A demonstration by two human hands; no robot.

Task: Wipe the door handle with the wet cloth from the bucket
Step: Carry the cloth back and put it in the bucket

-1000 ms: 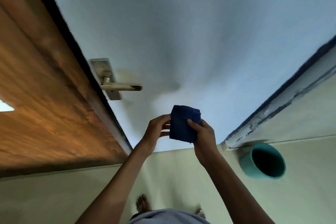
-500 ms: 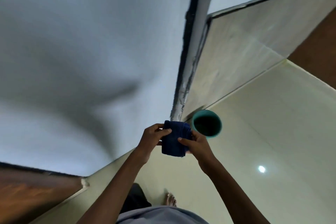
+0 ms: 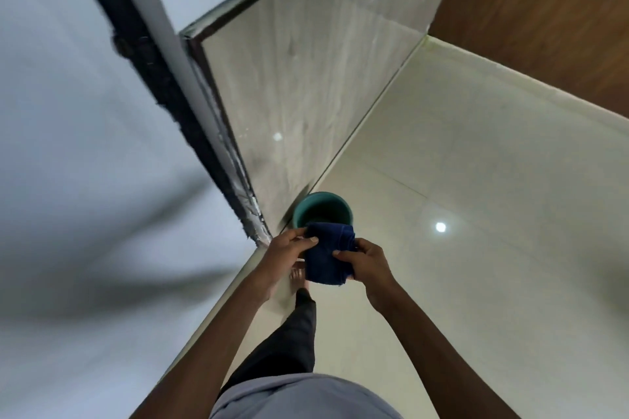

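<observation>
Left hand: fingers pinch the cloth's left edge, thumb on top.
Right hand: fingers closed on the cloth's right edge.
Cloth: dark blue, folded, held between both hands over the bucket's near rim.
Bucket: teal, on the pale floor by the wall.

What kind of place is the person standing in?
Probably an indoor room or hallway of a home: a glossy tiled floor, a painted wall and a wood-grain panel. A teal bucket stands on the floor for cleaning.
</observation>
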